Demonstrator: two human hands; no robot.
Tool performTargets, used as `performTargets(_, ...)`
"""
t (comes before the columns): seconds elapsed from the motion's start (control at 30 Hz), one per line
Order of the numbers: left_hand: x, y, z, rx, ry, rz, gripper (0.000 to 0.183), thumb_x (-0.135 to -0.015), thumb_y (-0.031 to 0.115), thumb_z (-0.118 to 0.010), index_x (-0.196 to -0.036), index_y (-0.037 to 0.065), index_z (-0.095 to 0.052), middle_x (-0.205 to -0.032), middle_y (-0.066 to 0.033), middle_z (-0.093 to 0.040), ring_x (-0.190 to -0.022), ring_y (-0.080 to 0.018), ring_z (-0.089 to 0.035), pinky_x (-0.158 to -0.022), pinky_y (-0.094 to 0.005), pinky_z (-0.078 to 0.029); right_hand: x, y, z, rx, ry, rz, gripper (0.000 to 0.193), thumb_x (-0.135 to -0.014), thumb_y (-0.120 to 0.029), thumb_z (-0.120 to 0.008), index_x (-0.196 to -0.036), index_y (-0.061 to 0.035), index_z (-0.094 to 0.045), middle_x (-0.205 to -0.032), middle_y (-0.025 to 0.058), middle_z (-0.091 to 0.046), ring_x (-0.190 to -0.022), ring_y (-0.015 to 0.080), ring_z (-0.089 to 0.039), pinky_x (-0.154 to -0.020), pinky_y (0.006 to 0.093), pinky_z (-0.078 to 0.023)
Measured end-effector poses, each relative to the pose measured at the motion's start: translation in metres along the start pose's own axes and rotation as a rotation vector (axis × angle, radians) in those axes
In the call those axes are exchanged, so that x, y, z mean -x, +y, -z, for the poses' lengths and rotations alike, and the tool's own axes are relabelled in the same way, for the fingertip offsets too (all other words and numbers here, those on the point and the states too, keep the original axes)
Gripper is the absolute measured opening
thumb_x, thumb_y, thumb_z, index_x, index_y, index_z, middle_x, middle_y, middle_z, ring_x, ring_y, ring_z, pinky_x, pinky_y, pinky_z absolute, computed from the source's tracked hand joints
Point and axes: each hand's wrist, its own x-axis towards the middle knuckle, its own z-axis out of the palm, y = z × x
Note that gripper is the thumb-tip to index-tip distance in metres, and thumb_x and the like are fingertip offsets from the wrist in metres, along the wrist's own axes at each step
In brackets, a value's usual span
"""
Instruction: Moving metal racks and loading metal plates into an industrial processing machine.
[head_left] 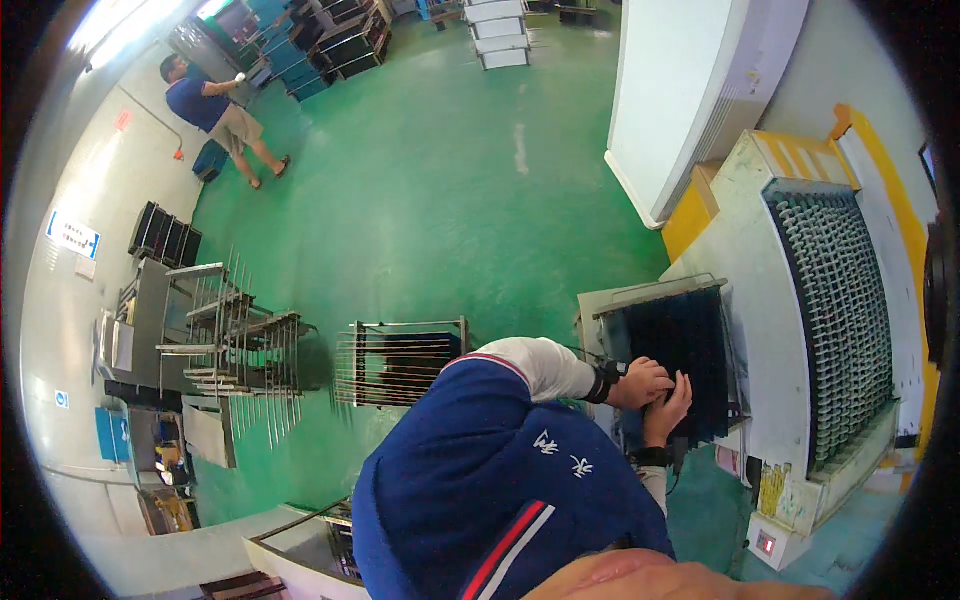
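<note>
Both my hands are close together over a rack of dark flat panels [680,335] at the right. My left hand [640,384] has bent fingers closed at the panels' near side. Beside it, my right hand [667,408] has its fingers drawn together, with the tips near the left hand's. Whatever lies between the fingers of either hand is too small or hidden to make out. Black bands [604,382] circle both wrists, below white sleeves. A metal frame bar [655,292] runs along the far end of the panels.
Right of the rack stands a pale machine [735,260] with rows of rollers [840,310]. A wire-rod rack [400,365] and a metal rod stand [235,345] are on the green floor at left. Another person [215,110] stands far left near stacked crates [300,65].
</note>
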Motion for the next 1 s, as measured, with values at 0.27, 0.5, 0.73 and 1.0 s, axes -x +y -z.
performTargets(0.27, 0.007, 0.007, 0.092, 0.073, -0.199, -0.21, 0.034, -0.08, 0.032, -0.064, -0.106, 0.011, -0.062, -0.101, -0.0091, -0.064, -0.098, -0.0296, -0.058, -0.084, -0.0436, -0.044, -0.014, -0.019, -0.003, -0.92, -0.52, -0.408, 0.033, -0.089, -0.002, -0.051, -0.122, 0.0017, -0.055, -0.118, 0.0097, -0.059, -0.106, 0.0188, -0.057, -0.091, 0.0303, -0.046)
performTargets(0.5, 0.049, -0.017, 0.102, 0.087, -0.372, -0.001, 0.041, -0.078, 0.026, -0.064, -0.115, 0.01, -0.06, -0.095, -0.0153, -0.066, -0.09, -0.0363, -0.062, -0.075, -0.0465, -0.05, -0.001, -0.053, -0.036, -1.109, -0.854, -0.524, 0.03, -0.093, -0.009, -0.045, -0.118, 0.0018, -0.058, -0.11, 0.0089, -0.062, -0.097, 0.0166, -0.06, -0.083, 0.0295, -0.049)
performTargets(0.73, 0.065, -0.037, 0.13, 0.054, -0.393, -0.124, 0.031, -0.071, 0.022, -0.066, -0.095, 0.003, -0.061, -0.089, -0.0156, -0.065, -0.09, -0.037, -0.063, -0.074, -0.0471, -0.05, 0.008, -0.087, -0.053, -0.626, -0.889, 0.117, 0.025, -0.092, -0.015, -0.053, -0.112, -0.0017, -0.059, -0.103, 0.0062, -0.063, -0.091, 0.0162, -0.061, -0.078, 0.0311, -0.05)
performTargets(1.0, 0.077, -0.055, 0.136, 0.089, -0.417, 0.03, 0.029, -0.068, 0.017, -0.066, -0.094, 0.004, -0.062, -0.09, -0.0159, -0.065, -0.091, -0.0375, -0.062, -0.075, -0.0461, -0.05, 0.002, -0.083, -0.091, -0.862, -1.034, -0.333, 0.035, -0.084, -0.013, -0.062, -0.117, -0.0019, -0.056, -0.111, 0.0124, -0.061, -0.101, 0.0176, -0.058, -0.083, 0.0319, -0.047)
